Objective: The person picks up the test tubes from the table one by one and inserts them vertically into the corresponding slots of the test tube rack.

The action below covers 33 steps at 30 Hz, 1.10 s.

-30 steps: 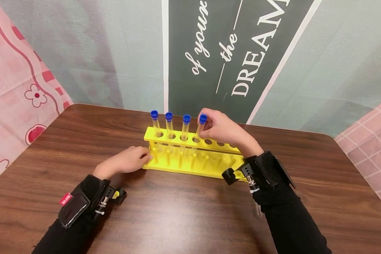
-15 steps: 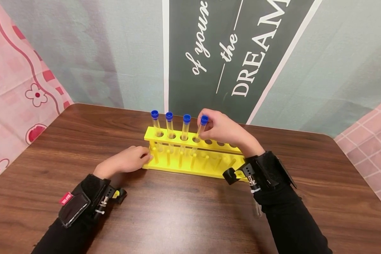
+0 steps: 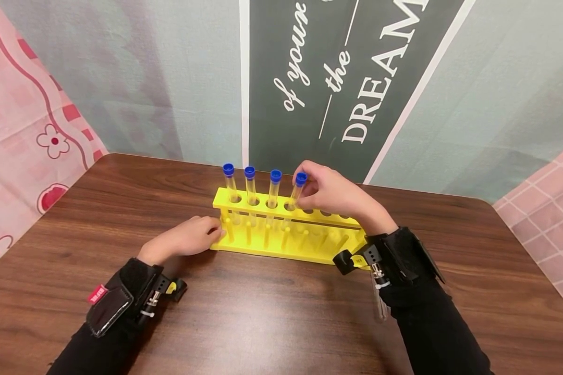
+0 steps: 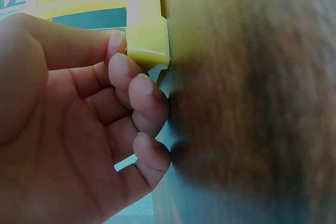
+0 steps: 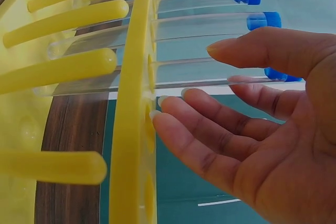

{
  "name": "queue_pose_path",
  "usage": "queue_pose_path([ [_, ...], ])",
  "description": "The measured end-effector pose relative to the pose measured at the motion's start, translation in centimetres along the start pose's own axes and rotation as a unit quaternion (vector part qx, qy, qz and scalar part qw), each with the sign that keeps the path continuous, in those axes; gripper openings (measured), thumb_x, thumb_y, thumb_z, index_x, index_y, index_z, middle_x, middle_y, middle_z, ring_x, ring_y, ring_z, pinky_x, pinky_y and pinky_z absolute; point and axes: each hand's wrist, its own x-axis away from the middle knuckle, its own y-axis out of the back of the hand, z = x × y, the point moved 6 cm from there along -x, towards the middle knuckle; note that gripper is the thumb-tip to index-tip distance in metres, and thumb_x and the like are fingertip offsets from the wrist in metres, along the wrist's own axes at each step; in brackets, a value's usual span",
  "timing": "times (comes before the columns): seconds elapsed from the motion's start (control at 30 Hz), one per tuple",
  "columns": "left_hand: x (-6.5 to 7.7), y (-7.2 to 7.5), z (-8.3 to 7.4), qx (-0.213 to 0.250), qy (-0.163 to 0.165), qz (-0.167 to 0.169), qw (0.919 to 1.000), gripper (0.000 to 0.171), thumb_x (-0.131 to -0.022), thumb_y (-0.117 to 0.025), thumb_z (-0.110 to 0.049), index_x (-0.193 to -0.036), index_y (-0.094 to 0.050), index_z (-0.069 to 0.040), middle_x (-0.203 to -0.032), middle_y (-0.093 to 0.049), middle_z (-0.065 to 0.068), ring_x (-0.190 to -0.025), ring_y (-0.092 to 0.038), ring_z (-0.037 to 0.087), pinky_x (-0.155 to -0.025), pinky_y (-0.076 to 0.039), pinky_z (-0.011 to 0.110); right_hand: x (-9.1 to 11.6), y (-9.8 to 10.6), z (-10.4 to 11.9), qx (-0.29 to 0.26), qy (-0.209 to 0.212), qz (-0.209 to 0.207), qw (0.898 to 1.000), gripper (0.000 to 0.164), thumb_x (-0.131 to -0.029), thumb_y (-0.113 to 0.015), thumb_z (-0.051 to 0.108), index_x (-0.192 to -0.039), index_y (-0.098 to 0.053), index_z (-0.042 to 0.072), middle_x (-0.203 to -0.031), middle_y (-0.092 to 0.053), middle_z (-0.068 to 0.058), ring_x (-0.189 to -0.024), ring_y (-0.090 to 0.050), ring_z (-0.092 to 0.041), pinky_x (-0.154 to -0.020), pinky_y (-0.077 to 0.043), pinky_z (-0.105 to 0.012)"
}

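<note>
Bkgd: grey-green cloth (image 3: 206, 78) w/ a dark lettered panel (image 3: 286, 125) behind, pink flowered cloth (image 3: 14, 135) at L, pink tile-pattern cloth (image 3: 549, 229) at R. In front, brown wood-grain desk (image 3: 262, 317). 2 black sleeves (image 3: 445, 328) come in from the near edge, a strapped-on wrist camera on each.

Mid-desk: yellow rack (image 3: 277, 249), long axis running L–R, 4 capped tubes standing in its L-hand holes. R hand (image 3: 338, 195) is above the rack's R half; L hand (image 3: 187, 237) is low at its L end, thumb + index bent in on the base corner, holding it, rest of the fingers curled by the desk.

Key relation: 4th tube (image 3: 295, 196) sits in its hole, cap end tipped a bit toward R hand, and passes btwn R thumb and R fingers. R hand is the nearer by far. R fingers look loosely spread, thumb well off the others, no grip visible; whether any tip touches the tube, can't tell.

3rd tube (image 3: 273, 192), 2nd tube (image 3: 251, 186) and 1st tube (image 3: 231, 183) stand near-upright farther L.

Hard to see: rack's R end, behind R wrist + camera; lower tube ends, blurry behind yellow pegs (image 3: 267, 236); a clear tube-like thing (image 3: 381, 307), partly under R sleeve, ID unsure; 4th tube's blue cap, partly hidden by R thumb in the R wrist view.
</note>
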Motion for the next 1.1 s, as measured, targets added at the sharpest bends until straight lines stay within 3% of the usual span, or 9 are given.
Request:
queue_pose_path([
  [0.3,0.0,0.1,-0.2,-0.007,-0.008,-0.003,0.9999,0.022,-0.096,-0.045,-0.014,-0.076,-0.052,-0.005,-0.061,-0.039,0.002,-0.053,-0.038,0.014,-0.053,-0.033,0.027,0.6,0.3,-0.6,0.012,0.006,-0.010,1.000,0.033,-0.080,-0.066,0.003,-0.105,-0.044,0.002,-0.092,-0.058,-0.012,-0.085,-0.060,-0.022,-0.061,-0.047,-0.031],
  [0.57,0.0,0.0,-0.1,-0.009,-0.010,-0.004,0.9999,0.023,-0.095,-0.046,-0.013,-0.074,-0.051,-0.006,-0.060,-0.039,0.001,-0.052,-0.038,0.014,-0.053,-0.033,0.027,1.5,0.7,-1.1,0.033,0.011,-0.022,0.999,0.031,-0.079,-0.067,0.002,-0.101,-0.046,0.002,-0.094,-0.056,-0.012,-0.085,-0.059,-0.021,-0.075,-0.048,-0.034],
  [0.83,-0.1,-0.1,0.1,-0.006,-0.012,-0.004,0.9999,0.022,-0.095,-0.046,-0.013,-0.075,-0.052,-0.005,-0.060,-0.038,0.002,-0.053,-0.038,0.014,-0.053,-0.033,0.027,2.8,0.8,-1.2,0.063,0.036,-0.019,0.997,0.025,-0.080,-0.067,0.004,-0.098,-0.050,0.002,-0.092,-0.056,-0.010,-0.086,-0.058,-0.020,-0.075,-0.048,-0.035],
  [1.1,0.0,0.1,-0.2,-0.008,-0.015,-0.007,0.9998,0.022,-0.095,-0.046,-0.014,-0.076,-0.052,-0.005,-0.061,-0.038,0.002,-0.053,-0.038,0.014,-0.053,-0.033,0.027,4.2,0.9,-1.8,0.043,0.040,-0.023,0.998,0.024,-0.079,-0.066,0.002,-0.098,-0.052,0.001,-0.093,-0.057,-0.010,-0.087,-0.060,-0.020,-0.073,-0.050,-0.034],
])
